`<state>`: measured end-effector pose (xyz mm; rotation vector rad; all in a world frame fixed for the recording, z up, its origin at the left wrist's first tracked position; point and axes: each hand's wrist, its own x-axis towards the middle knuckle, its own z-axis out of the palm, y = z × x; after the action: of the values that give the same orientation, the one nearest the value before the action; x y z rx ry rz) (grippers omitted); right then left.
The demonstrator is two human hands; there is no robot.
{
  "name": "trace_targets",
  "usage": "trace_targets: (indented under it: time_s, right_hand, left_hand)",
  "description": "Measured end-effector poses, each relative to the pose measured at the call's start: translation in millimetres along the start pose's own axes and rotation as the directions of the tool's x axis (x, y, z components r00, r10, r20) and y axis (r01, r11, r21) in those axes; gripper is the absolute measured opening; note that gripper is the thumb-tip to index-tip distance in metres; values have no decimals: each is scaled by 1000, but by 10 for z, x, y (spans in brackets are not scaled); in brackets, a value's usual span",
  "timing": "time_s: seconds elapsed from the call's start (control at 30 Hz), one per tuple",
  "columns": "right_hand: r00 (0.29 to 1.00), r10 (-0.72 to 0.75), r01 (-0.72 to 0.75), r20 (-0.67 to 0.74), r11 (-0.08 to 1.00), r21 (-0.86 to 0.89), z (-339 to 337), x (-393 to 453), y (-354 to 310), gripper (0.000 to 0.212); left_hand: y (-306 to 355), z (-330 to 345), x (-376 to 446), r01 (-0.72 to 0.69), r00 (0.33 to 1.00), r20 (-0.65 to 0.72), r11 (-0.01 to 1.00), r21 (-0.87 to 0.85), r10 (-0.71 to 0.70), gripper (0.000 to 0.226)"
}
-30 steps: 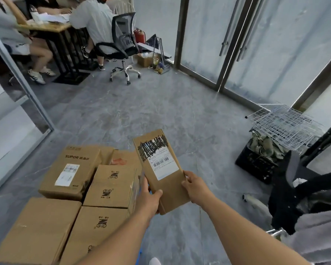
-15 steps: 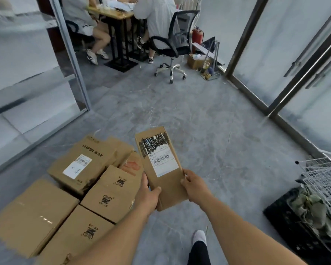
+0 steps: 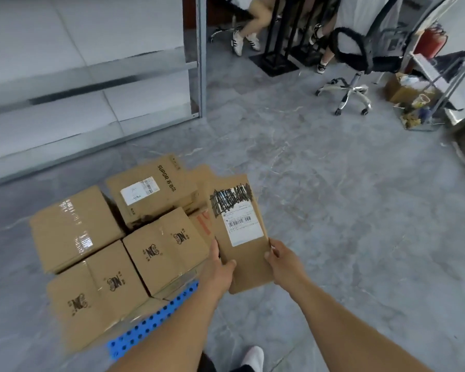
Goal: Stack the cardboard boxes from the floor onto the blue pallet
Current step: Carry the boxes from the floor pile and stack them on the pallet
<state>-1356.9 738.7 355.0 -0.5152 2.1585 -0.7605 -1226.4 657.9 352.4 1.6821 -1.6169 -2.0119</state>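
I hold a flat, narrow cardboard box (image 3: 239, 232) with a white barcode label and black scribbles, lifted above the floor. My left hand (image 3: 219, 267) grips its left edge near the bottom, thumb on top. My right hand (image 3: 281, 260) grips the right edge. Just to its left, several cardboard boxes (image 3: 156, 245) stand packed together on the blue pallet (image 3: 151, 322), of which only a perforated front strip shows. The far box (image 3: 151, 189) bears a SUPOR print and a white label.
A glass partition with a metal post (image 3: 199, 57) runs behind the boxes. Seated people, a black table base and a wheeled office chair (image 3: 352, 89) are at the back right, beside a wire rack with clutter (image 3: 419, 103). Grey marble floor (image 3: 346, 210) spreads to the right. My shoe (image 3: 253, 357) shows below.
My view has swung left and the stack has come nearer. The flat box stays in both hands and now hangs close to the stack's right side; the wire shelf and black crate have left view.
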Motion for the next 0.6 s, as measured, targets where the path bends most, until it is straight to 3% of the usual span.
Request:
trace_targets:
  time_s: [0.6]
  right_hand:
    - [964, 66, -33, 258, 991, -131, 463, 1828, 366, 44]
  left_hand:
    - [-411, 306, 1602, 160, 971, -166, 985, -70, -170, 75]
